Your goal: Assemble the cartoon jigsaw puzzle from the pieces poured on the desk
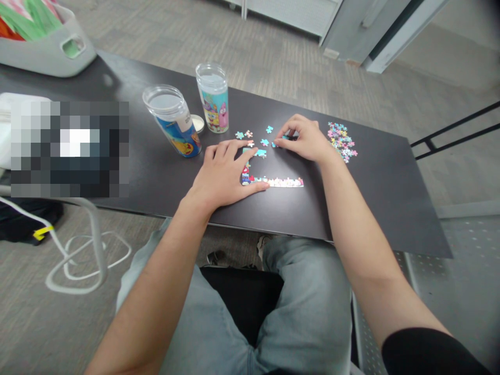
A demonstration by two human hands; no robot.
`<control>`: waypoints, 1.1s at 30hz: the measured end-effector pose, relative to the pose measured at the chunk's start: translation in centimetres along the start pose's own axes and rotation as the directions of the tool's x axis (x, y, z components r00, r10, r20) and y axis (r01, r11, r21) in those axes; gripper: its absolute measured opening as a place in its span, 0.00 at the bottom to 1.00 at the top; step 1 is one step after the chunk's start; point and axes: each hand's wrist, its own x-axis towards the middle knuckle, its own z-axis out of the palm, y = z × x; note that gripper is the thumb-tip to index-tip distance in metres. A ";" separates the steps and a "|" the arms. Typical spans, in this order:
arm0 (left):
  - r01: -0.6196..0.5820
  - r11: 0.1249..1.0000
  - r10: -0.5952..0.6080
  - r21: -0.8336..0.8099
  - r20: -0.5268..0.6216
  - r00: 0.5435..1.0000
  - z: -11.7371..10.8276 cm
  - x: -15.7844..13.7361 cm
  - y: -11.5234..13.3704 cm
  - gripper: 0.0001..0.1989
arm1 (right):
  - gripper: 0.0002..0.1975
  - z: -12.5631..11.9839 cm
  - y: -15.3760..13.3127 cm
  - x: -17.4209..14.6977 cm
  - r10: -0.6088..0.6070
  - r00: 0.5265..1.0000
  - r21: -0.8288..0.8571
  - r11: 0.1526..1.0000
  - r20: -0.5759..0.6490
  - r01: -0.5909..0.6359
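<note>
A partly joined jigsaw puzzle (pixel 285 182) lies on the dark table, with a bottom row, a left side and a short light-blue top strip. My left hand (pixel 222 174) rests spread over its left side, the thumb along the bottom row. Above the open middle, my right hand (pixel 302 136) has its fingers pinched at a blue puzzle piece (pixel 274 145); its fingers hide part of what is there. Loose light-blue pieces (pixel 264 142) lie between the hands. A few more pieces (pixel 239 135) sit just beyond my left fingertips.
A pile of loose puzzle pieces (pixel 340 139) lies to the right. Two clear-topped cartoon canisters, one blue (pixel 177 127) and one teal (pixel 214 101), stand at the left, a round lid (pixel 197 123) between them. A grey bin (pixel 74 52) stands at the far left.
</note>
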 end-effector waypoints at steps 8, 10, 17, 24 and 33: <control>0.004 1.000 -0.004 -0.003 -0.002 1.000 0.0 0.0 0.0 0.45 | 0.12 -0.1 -0.6 -0.2 -0.032 0.998 0.024 0.999 0.056 0.031; 0.006 1.000 -0.006 0.002 -0.001 1.000 0.1 0.0 0.0 0.45 | 0.08 -0.2 -0.7 -0.3 -0.055 0.996 0.028 0.998 0.066 0.053; 0.007 1.000 -0.007 0.004 0.003 1.000 0.0 0.0 0.0 0.44 | 0.03 -0.8 -0.7 -0.4 -0.084 0.990 0.057 0.995 0.110 0.078; 0.003 1.000 -0.003 -0.009 0.001 1.000 0.0 0.0 0.0 0.45 | 0.06 -0.8 -0.6 -0.4 -0.048 0.994 0.023 0.999 0.100 0.046; -0.001 1.000 0.001 0.003 -0.006 1.000 0.2 0.0 -0.1 0.46 | 0.10 0.5 -1.1 -0.1 -0.102 0.990 0.009 0.995 0.094 0.102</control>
